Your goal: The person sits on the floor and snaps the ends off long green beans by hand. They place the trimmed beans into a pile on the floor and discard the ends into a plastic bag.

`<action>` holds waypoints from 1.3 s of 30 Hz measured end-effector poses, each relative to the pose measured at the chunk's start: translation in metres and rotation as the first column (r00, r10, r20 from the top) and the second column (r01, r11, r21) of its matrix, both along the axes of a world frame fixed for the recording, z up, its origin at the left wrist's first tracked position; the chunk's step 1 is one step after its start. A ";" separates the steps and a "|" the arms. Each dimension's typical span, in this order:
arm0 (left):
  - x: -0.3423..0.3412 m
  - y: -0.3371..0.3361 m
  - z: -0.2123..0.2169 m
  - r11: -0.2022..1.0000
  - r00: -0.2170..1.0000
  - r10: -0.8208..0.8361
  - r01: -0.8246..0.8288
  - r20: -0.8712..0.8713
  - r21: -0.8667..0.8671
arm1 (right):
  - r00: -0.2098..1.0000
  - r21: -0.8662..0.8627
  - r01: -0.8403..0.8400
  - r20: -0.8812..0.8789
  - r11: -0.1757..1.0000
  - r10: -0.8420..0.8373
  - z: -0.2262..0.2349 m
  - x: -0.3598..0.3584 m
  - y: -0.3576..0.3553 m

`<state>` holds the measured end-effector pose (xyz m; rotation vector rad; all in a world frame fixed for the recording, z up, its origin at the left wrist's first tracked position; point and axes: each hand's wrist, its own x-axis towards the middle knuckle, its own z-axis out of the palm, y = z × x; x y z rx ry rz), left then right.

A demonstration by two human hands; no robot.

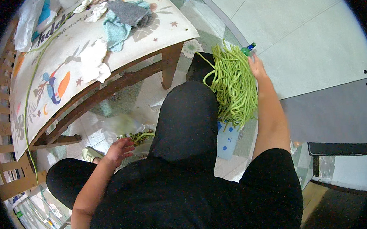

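Head view, looking down over a seated person in black clothes: the right hand (pixel 256 63) is raised out to the right at the top of a thick bundle of long green string beans (pixel 234 87), which hangs from it over the right knee. The hand sits at the bundle's upper right edge, and the beans cover the fingers, so I cannot tell how tightly they close; the bundle hangs as if held there. The strands are too many and too tangled to count. Just beyond the hand lies one green plastic bottle with a blue cap (pixel 248 48), mostly hidden by the beans and the hand.

The left hand (pixel 119 151) reaches down between the knees to a crumpled clear plastic bag (pixel 124 125) on the tiled floor, holding cut green bean pieces (pixel 139 137). Its fingers are curled loosely and touch one thin bean end at the bag's edge; whether they pinch it is hard to make out. Beside the wrist one pale slipper (pixel 90 153) shows, partly covered by the forearm.

To the upper left stands one wooden table with a printed cloth (pixel 61 67). On it lie a teal cloth (pixel 116 30), a grey cloth (pixel 129 11) and several crumpled white tissues (pixel 92 61), and one single long bean (pixel 30 89) trails over its edge. The table's far end is cut off by the picture's rim.
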<state>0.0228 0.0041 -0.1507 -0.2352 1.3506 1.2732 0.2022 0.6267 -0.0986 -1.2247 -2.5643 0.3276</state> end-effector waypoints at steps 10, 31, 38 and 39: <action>-0.002 0.021 0.088 0.928 0.729 -0.336 0.364 -0.596 -0.079 | 0.995 -0.008 0.011 0.096 1.000 -0.010 -0.007 0.011 -0.048; -0.104 -0.184 0.193 0.621 -0.362 0.264 -0.646 -0.894 0.445 | 0.138 -0.148 -0.986 -0.487 0.074 0.863 0.147 -0.146 -0.444; -0.086 -0.258 0.171 0.761 0.337 0.395 -0.641 -0.855 0.099 | 0.420 -0.527 -0.847 -0.582 0.071 0.696 0.114 -0.158 -0.457; -0.075 -0.238 0.190 0.797 0.505 0.479 -0.593 -0.718 0.115 | 0.454 -0.561 -0.824 -0.577 0.074 0.679 0.111 -0.159 -0.460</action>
